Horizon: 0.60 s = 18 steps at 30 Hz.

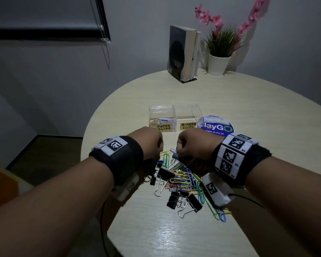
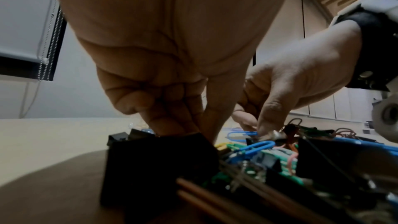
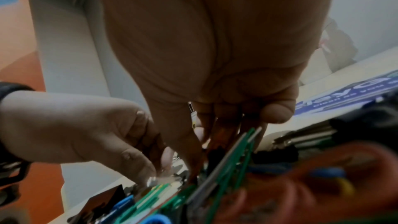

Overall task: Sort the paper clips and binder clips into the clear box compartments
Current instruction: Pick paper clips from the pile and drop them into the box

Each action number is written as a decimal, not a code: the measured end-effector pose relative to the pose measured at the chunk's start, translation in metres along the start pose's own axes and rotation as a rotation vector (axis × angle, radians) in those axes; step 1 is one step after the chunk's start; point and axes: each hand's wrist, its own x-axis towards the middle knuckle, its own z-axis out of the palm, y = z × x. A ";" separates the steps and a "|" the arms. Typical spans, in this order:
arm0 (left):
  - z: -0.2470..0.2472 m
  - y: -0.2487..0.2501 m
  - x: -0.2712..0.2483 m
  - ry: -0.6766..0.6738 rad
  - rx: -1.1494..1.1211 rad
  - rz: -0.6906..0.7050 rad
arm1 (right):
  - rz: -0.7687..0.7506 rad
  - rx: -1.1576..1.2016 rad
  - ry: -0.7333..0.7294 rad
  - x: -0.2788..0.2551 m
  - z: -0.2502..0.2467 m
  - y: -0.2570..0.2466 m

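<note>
A mixed pile of coloured paper clips and black binder clips lies on the round table, in front of the clear box. The compartment labelled paper clips holds several coloured clips; the one labelled binder clips looks bare. Both hands reach into the far edge of the pile with curled fingers. My left hand pinches the top of a black binder clip. My right hand pinches a small clip among the paper clips; which one is hidden by the fingers.
A round blue sticker lies right of the box. At the back stand books in a holder and a white pot with a plant. The table edge curves close to my left wrist.
</note>
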 end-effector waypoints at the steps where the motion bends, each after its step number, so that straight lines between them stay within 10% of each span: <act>1: 0.001 0.000 0.000 0.007 -0.012 -0.004 | 0.009 0.014 0.009 0.000 -0.001 0.001; 18: 0.008 0.009 0.007 -0.002 0.026 -0.003 | 0.133 -0.146 0.159 -0.023 -0.044 0.065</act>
